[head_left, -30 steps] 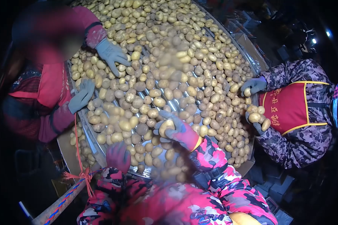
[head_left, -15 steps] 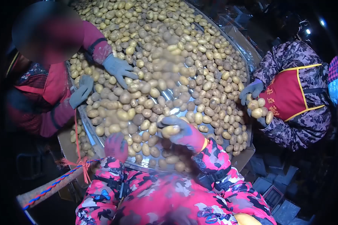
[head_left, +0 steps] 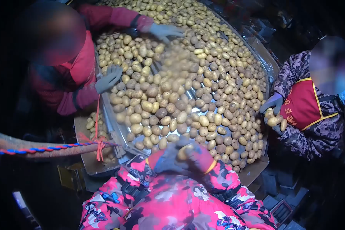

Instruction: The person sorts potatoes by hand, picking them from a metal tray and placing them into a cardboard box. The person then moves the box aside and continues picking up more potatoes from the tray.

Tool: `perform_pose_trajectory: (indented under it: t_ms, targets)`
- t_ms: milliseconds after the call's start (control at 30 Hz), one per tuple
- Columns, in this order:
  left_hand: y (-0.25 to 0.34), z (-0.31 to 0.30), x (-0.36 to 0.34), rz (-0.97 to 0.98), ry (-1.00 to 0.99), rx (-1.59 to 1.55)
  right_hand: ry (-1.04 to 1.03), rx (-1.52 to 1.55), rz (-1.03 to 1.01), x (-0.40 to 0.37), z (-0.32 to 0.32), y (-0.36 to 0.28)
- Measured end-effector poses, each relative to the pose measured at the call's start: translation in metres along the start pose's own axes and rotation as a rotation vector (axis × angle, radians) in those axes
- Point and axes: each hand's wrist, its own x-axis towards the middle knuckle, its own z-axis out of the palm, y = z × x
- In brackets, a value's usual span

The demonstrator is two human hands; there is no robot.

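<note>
A broad spread of potatoes (head_left: pixel 234 92) covers the metal sorting table (head_left: pixel 126 132) before me. At its near edge, close to my chest, my gloved right hand (head_left: pixel 199 156) is closed around a potato (head_left: pixel 184 152). My gloved left hand (head_left: pixel 165 161) has come right up beside it, overlapping the right fingers in this view. Motion smears the left fingers, and I cannot tell whether they hold anything. Several loose potatoes lie just beyond both hands.
At the left, a person in red (head_left: pixel 76 76) reaches over the potatoes with gloved hands. Across on the right, another person in a red apron (head_left: pixel 301 103) holds several potatoes. A pole with blue-and-red rope (head_left: pixel 46 148) juts in from the left. A cardboard box (head_left: pixel 84 161) holds potatoes below the table's left edge.
My left hand has moved right, off the table's near edge, to meet my right hand. My right hand has drawn back toward my body with the potato. The left person's arm reaches farther across.
</note>
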Motion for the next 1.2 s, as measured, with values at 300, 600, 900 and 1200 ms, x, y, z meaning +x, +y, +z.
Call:
perform_pose_trajectory:
  t_ms: [300,600,900,1200]
  targets:
    - [0.0,0.029,-0.064,0.209,0.451,-0.214,-0.074,-0.251,-0.302,0.021,0.056,0.001]
    - [-0.001,0.043,-0.071,0.321,0.63,0.146,-0.01,-0.174,-0.159,0.021,0.066,-0.008]
    - [0.013,0.056,-0.059,0.156,0.643,0.311,-0.009,-0.867,-0.359,0.02,0.056,-0.007]
    - [0.033,0.062,-0.061,0.308,0.724,0.288,0.292,0.117,0.15,0.039,0.047,-0.016]
